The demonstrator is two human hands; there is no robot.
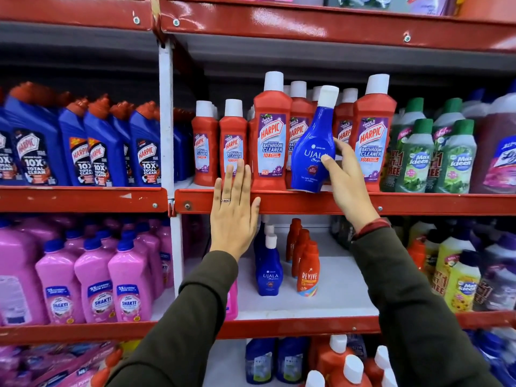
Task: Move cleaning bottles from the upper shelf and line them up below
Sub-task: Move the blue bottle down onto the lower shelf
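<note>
Blue Ujala bottle (312,143) is tilting, long axis near upright with cap leaning right, base at the upper shelf edge (418,203). Right hand (346,180) grip is wrapping its right side, fingers partly closed on it. Left hand (234,213) is resting flat and released, left of the bottle, against the shelf edge. Row of Ujala bottles (269,272) is standing directly below.

A glossy blue plastic Ujala bottle with a tall white cap (314,141) stands tilted at the front edge of the red-edged upper shelf (418,203). On the white shelf below (340,289), a matching smaller blue bottle (269,270) stands upright, heading a row.
</note>
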